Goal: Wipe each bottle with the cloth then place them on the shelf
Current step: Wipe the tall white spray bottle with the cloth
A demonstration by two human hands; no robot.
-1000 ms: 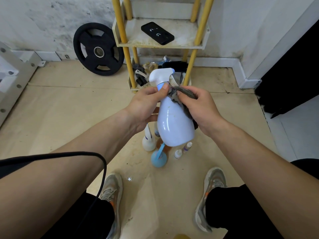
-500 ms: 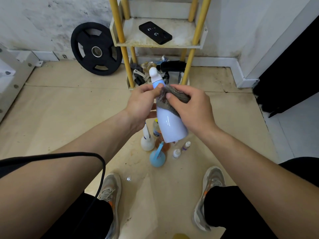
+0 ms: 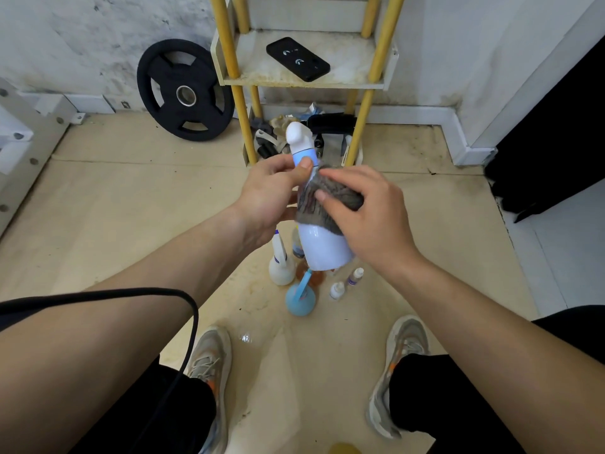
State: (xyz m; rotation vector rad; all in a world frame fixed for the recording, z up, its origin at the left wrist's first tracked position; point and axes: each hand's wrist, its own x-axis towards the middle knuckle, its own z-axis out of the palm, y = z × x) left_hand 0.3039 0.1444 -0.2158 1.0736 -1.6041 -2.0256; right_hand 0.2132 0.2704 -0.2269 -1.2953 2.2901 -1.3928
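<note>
White bottle (image 3: 324, 250) is pointing nozzle-first toward the shelf (image 3: 353, 72) at twelve o'clock; my left hand (image 3: 271, 198) is pinching its neck, right hand (image 3: 373, 217) gripping the cloth (image 3: 307, 211).

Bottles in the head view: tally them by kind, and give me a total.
Spray bottles: 2, the white spray bottle under the cloth and the blue spray bottle
Nozzle squeeze bottle: 1
Small dropper bottles: 2
Partly hidden, kind unclear: 2, a clear bottle and an amber bottle
Total: 7

Left hand (image 3: 268, 194) grips spray bottle (image 3: 322, 247); right hand (image 3: 370, 217) presses cloth (image 3: 327, 204).
</note>
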